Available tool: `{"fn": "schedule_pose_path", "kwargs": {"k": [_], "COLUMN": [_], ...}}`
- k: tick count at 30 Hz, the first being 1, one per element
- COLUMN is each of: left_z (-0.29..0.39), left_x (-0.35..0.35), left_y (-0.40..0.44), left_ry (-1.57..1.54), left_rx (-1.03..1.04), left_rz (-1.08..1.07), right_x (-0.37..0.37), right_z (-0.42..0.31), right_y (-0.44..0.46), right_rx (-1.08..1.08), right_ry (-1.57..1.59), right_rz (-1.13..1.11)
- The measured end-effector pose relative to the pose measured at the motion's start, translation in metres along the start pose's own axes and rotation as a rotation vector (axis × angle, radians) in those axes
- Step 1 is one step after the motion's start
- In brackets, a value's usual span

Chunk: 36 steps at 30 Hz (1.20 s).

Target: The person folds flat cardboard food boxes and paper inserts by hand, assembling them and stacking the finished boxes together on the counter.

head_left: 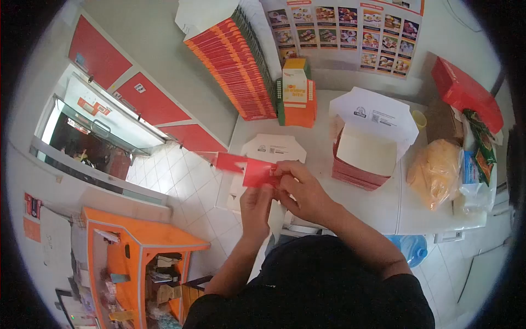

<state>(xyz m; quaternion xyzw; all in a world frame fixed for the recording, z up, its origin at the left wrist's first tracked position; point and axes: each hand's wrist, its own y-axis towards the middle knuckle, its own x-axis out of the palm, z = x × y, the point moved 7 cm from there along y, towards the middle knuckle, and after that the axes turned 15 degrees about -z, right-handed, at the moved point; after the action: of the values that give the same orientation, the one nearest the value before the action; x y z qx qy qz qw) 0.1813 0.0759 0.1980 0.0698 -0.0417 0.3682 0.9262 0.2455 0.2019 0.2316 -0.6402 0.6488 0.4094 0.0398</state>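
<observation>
A red cardboard box piece (256,172), partly blurred, is held up in front of me between both hands. My left hand (256,208) grips its lower edge from below, with the fingers closed. At the right end, my right hand (307,192) pinches the card between thumb and fingers. Beneath the hands, a pale flat box blank (274,145) with small dark print lies on the white table (312,145). Farther right stands a stack of nested open boxes (361,175), red outside and white inside, with the top lid flaps raised.
A tall stack of red-orange folded cartons (235,66) leans at the back left beside a yellow-and-orange box (296,90). On the right are a plastic bag of orange-toned contents (435,172) and a red box (468,93). An orange shelf unit (148,233) stands lower left; a blue water bottle (411,249) is below the table.
</observation>
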Motion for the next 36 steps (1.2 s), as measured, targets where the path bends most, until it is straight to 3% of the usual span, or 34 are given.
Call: {"fn": "schedule_pose_path", "kwargs": {"k": [2,5,6,9,12,14,17,20,23,26,27,29,32,34,36], "left_z": [-0.006,0.000,0.014,0.025,0.038,0.033,0.025,0.023,0.025,0.029,0.029,0.022,0.019,0.022,0.022], "left_x": [-0.010,-0.021,-0.013,-0.010,-0.009,-0.009,-0.012,-0.014,-0.018,-0.014,-0.011,-0.016,-0.014,-0.011,-0.003], "left_y": [0.006,-0.004,-0.005,-0.005,-0.005,-0.007,-0.008,-0.008,-0.007,-0.008,-0.009,-0.010,-0.012,-0.022,-0.041], "left_ry": [0.092,0.741,0.713,0.697,0.752,0.718,0.809,0.912,0.886,1.063,1.167,0.999,0.974,1.089,1.247], "left_rx": [-0.082,-0.320,-0.473,-0.154,-0.178,-0.164,-0.097,-0.118,-0.125,0.001,0.062,0.009,0.072,0.153,0.248], "left_rz": [-0.145,-0.613,-0.601,-0.363,-0.270,-0.259,-0.276,-0.282,-0.255,-0.217,-0.213,-0.168,-0.128,-0.101,-0.061], "right_x": [-0.002,-0.028,-0.034,-0.027,-0.017,-0.020,-0.023,0.003,-0.006,0.018,0.022,0.022,0.034,0.019,0.004], "right_z": [0.003,-0.004,-0.003,0.012,0.037,0.041,0.035,0.053,0.074,0.059,0.058,0.052,0.067,0.057,0.071], "right_y": [-0.003,-0.007,-0.007,-0.011,-0.011,-0.008,-0.007,-0.012,-0.028,-0.019,-0.019,-0.019,-0.024,-0.023,-0.023], "right_rx": [0.063,-0.014,-0.037,-0.052,0.042,0.202,0.043,0.279,0.481,0.233,0.279,0.375,0.170,0.019,0.130], "right_ry": [0.018,-0.080,-0.138,-0.186,0.181,0.371,-0.036,0.235,0.270,0.071,0.157,0.325,0.192,-0.095,-0.169], "right_rz": [-0.043,0.058,0.055,-0.088,-0.136,-0.148,-0.149,-0.406,0.083,-0.222,-0.291,-0.419,-0.424,-0.155,0.166]}}
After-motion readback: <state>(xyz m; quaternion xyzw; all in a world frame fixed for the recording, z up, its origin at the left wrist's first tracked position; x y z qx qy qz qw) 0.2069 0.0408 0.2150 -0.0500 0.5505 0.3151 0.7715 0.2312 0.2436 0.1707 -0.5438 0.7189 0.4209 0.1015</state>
